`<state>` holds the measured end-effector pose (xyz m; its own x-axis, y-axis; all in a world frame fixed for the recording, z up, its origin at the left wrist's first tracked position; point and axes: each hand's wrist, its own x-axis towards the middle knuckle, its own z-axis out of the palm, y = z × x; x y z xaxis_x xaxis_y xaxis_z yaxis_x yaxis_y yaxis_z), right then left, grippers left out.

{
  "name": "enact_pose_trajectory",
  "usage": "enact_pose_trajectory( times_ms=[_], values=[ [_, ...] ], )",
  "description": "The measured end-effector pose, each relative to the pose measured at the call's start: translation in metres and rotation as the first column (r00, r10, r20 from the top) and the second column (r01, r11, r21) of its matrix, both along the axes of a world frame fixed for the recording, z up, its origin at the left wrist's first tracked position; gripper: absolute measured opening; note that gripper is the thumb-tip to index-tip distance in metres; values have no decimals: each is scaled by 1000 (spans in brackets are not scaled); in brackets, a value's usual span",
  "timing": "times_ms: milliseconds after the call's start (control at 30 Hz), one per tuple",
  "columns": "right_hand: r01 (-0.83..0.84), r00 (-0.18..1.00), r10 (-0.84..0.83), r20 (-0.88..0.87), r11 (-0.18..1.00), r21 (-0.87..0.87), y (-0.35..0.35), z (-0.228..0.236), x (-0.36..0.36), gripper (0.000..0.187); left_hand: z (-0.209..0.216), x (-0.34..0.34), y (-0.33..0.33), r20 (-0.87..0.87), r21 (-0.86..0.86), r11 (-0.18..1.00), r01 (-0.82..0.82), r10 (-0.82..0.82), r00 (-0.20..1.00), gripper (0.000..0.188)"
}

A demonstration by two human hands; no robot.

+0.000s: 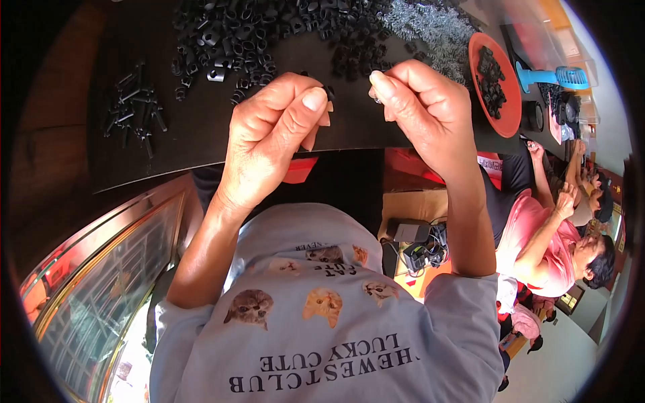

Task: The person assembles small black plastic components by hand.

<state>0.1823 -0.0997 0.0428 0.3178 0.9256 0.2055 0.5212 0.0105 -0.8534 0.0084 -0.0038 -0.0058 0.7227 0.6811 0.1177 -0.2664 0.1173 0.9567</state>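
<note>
Both hands are raised over the near edge of the dark table, a short gap between them. My left hand (269,127) is closed, thumb against curled fingers, on a small black plastic part (328,92); only a bit of it shows past the fingertips. Thumb and forefinger of my right hand (430,111) are pinched together, with a tiny shiny bit at the tips too small to name. Beyond them lies a large heap of black plastic clip-like parts (235,33). To its right is a pile of small silvery metal pieces (430,30).
Thin black rods (134,107) lie loose at the table's left. An orange-red dish (514,117) holding black parts stands on the right, by a light-blue handheld fan (571,78). Other people, one in a pink shirt (531,235), sit to the right. A cardboard box (410,205) is below the table.
</note>
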Motion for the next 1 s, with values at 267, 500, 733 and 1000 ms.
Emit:
enact_pose_trajectory(
  times_ms=[267,500,733,1000],
  values=[
    [135,969,-137,203,991,26,29,0,44,47,-1,-2,2,-24,60,997,56,-54,998,25],
    [122,970,-129,206,992,43,42,6,56,25,-2,-1,4,-48,127,989,70,-64,997,24],
    [79,888,-108,446,993,84,46,-8,88,4,-2,-5,8,-125,136,981,137,-120,985,27],
    [183,922,-152,357,982,-55,37,0,85,15,-5,-3,9,-78,279,955,97,-79,994,26]
  ],
)
